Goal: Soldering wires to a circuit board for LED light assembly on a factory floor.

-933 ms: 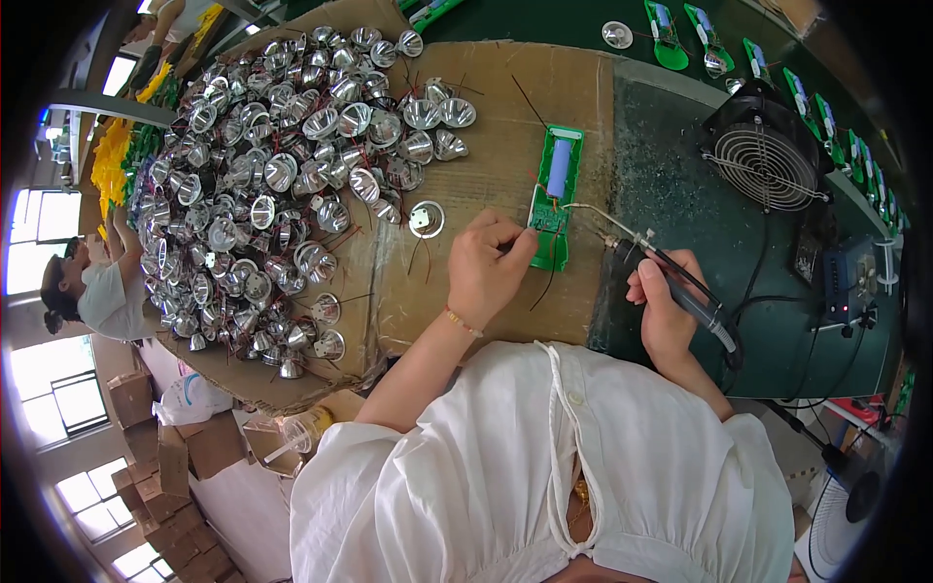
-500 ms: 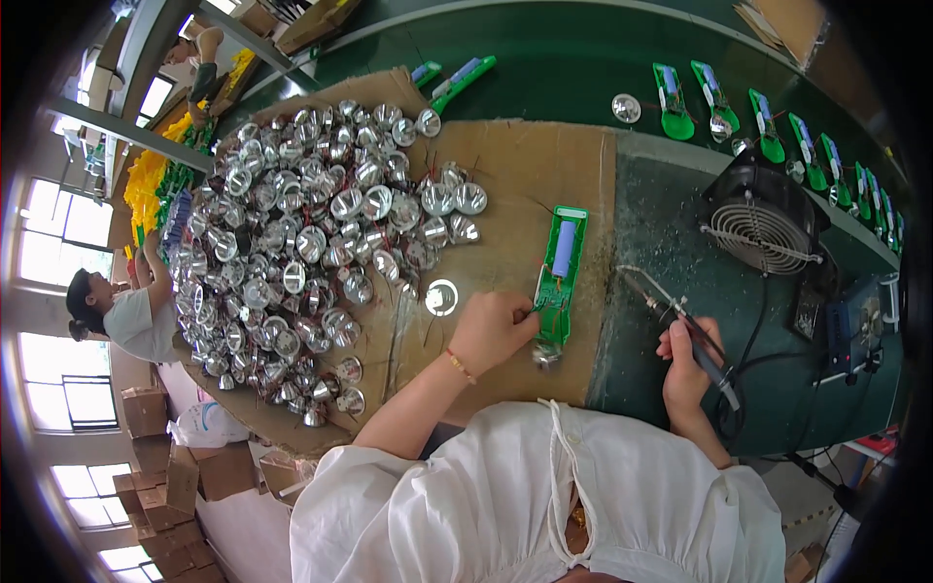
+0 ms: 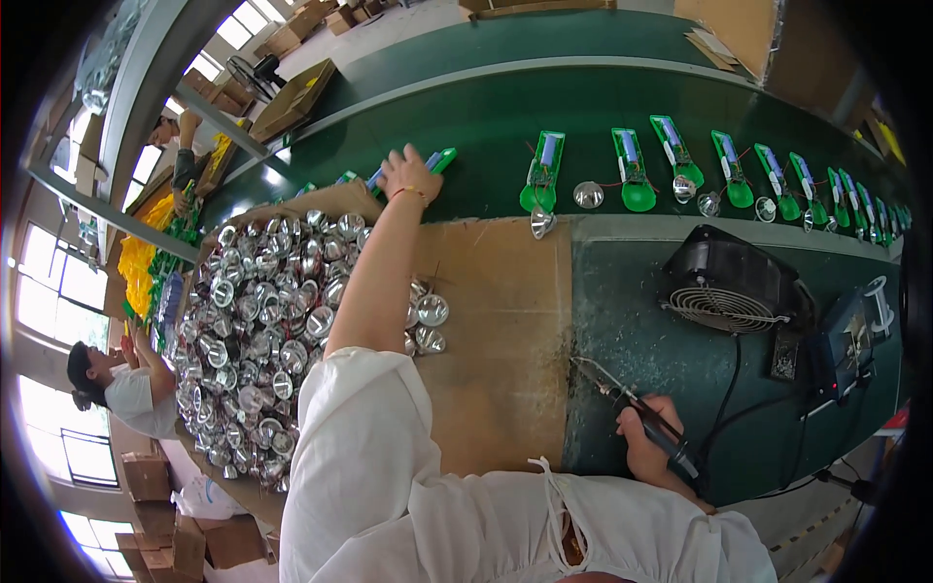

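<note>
My left hand [image 3: 408, 177] is stretched out across the far edge of the cardboard, fingers spread over a green flashlight housing [image 3: 443, 160] on the green belt. The fingertips lie at the housing; how firmly they touch it is hard to see. In my right hand [image 3: 649, 433] is a soldering iron [image 3: 671, 442], its tip pointing left over the worn edge of the cardboard. Another green housing [image 3: 542, 170], with a blue battery inside, lies on the belt straight ahead. A silver reflector cup [image 3: 542, 223] sits at its near end. Many reflector cups [image 3: 262, 330] are heaped at left.
Beyond the work surface, more green housings [image 3: 731, 170] line the belt to the right. A black fan [image 3: 729, 282] with a wire grille stands at right, near a blue soldering station [image 3: 844, 345] with cables. Two other people [image 3: 131, 389] work at far left by yellow parts [image 3: 141, 272].
My left hand has let go of the housing on the cardboard and reached far forward left. That housing now appears on the belt ahead. My right hand still holds the soldering iron.
</note>
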A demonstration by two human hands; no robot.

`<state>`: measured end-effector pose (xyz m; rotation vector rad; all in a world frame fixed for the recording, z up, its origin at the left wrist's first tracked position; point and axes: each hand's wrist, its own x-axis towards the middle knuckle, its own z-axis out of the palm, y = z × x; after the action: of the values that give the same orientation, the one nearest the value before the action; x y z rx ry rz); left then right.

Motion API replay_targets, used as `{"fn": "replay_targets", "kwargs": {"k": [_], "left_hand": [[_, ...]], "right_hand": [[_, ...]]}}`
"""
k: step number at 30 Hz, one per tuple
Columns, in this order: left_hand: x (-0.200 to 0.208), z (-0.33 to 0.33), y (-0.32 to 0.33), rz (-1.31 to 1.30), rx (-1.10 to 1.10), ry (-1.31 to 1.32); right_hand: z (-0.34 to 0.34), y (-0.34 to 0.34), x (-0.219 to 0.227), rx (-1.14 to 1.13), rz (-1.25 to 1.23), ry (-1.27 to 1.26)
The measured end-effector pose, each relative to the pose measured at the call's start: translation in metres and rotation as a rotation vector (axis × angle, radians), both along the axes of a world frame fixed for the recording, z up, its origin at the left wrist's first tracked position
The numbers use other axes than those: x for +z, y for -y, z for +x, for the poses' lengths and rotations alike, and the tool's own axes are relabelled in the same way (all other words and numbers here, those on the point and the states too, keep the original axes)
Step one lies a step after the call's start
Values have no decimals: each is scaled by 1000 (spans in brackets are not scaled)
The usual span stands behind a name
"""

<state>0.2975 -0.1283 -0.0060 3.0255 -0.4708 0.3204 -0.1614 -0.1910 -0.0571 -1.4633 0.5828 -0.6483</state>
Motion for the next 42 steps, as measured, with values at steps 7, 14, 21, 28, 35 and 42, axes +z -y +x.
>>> {"fn": "replay_targets", "kwargs": {"k": [7,14,21,28,35,42], "left_hand": [[7,10,-2,104,-349,-148],[48,-170,-48,-106,-529,-282],[30,-254,-94,-343,-338,-259],[12,-115,-88,28,-74,-96],[21,-134,-112,-1028,-342,-479],[39,-226,-171,-1139,-214,-390]], "right_hand": [[1,1,0,-20,9,4],[7,2,5,-12,16,27],[7,2,9,-2,25,-3],[6,-4,7,-33,45,39],[6,-3,3,-56,58,15],[8,-4,8,-39,27,32]]}}
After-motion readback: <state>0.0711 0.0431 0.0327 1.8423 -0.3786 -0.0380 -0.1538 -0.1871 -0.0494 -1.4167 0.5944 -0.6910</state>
